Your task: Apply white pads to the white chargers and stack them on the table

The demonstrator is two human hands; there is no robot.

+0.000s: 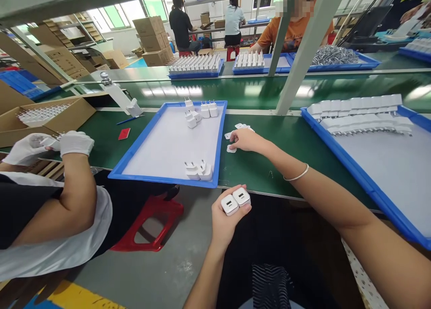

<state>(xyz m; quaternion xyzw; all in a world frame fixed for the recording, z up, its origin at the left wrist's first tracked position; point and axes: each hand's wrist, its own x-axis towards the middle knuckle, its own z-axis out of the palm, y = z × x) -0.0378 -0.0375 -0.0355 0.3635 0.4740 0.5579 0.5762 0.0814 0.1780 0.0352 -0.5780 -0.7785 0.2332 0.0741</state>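
On the green bench (257, 176), right of the blue tray (151, 143), the right hand (248, 139) reached white pieces (240, 126), pinch unclear, probably best taken singly; below the tray's near corner, the left hand (224, 217) gripped two chargers (230, 204).

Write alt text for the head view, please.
A person's left hand holds two boxy white plastic USB chargers; the right hand is at small flat white pieces on a green workbench, between blue-rimmed trays of pronged white plugs.

One bottle (115, 94); pen (128, 119) just before it; red card (124, 134) farther in front of it; cartons (153, 40) well behind it.
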